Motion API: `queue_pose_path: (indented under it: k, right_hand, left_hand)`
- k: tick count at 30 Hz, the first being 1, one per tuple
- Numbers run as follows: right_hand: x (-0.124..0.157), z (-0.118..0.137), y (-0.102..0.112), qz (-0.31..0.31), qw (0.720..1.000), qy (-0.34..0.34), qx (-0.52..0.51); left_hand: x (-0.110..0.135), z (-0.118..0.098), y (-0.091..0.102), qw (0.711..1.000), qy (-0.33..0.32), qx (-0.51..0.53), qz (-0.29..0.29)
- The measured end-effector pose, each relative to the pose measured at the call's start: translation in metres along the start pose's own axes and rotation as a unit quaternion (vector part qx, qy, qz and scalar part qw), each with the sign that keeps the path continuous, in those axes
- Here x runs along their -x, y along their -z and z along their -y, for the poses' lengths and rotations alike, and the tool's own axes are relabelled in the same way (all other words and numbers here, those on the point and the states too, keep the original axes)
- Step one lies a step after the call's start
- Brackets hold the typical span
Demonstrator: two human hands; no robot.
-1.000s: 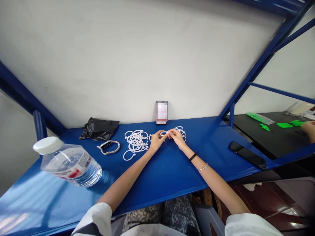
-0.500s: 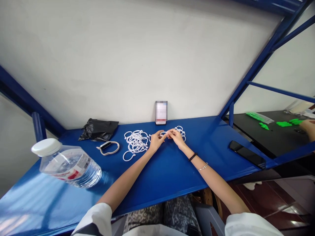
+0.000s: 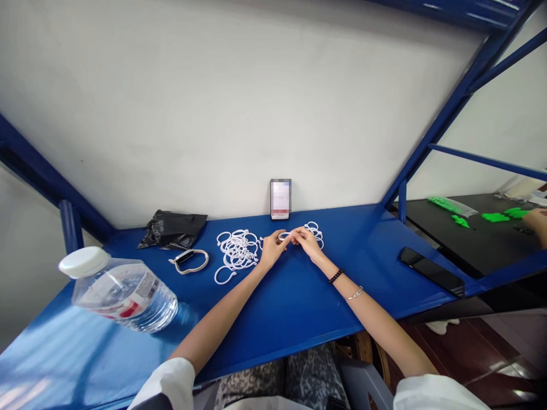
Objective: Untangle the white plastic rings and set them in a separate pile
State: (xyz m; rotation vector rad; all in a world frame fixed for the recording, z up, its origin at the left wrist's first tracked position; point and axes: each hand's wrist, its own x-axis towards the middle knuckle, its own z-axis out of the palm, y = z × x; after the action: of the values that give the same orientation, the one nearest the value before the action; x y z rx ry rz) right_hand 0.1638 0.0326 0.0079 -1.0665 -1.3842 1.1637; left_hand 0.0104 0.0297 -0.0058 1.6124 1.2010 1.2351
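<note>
Between my two hands is a white plastic ring [image 3: 284, 235], like a curtain ring, above the blue table [image 3: 294, 307]. My left hand [image 3: 273, 247] closes on its left side, and my right hand [image 3: 306, 242] pinches its right side. Fingers cover much of the ring, so its clasp is hidden. Left of my left hand lies a tangled pile of white rings [image 3: 239, 250], with a single ring [image 3: 223, 275] at its near edge. Several more rings [image 3: 315, 228] lie just beyond my right hand, partly covered by it.
A phone [image 3: 281, 199] leans upright against the wall. A water bottle [image 3: 123, 290], a watch [image 3: 190, 261] and a black plastic bag [image 3: 173, 229] are at left. Another phone [image 3: 431, 270] lies at right. Beyond the frame, another person's hand [image 3: 536, 219] is near green pieces [image 3: 496, 216].
The whole view has shifted slightly, with things sitting a little lower in the picture. Both hands keep their hold on the ring in nearly the same place.
</note>
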Motion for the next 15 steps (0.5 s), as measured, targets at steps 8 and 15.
queue_pose_path:
  k: [8,15]
  right_hand:
    - [0.0004,-0.0007,0.0010,0.002,1.000,0.002,0.008]
    - [0.0003,0.0003,0.0004,0.001,1.000,0.001,0.003]
  left_hand:
    - [-0.0001,-0.0022,-0.0005,1.000,0.008,0.009,0.002]
    - [0.0001,-0.0022,0.0001,1.000,0.007,0.001,0.001]
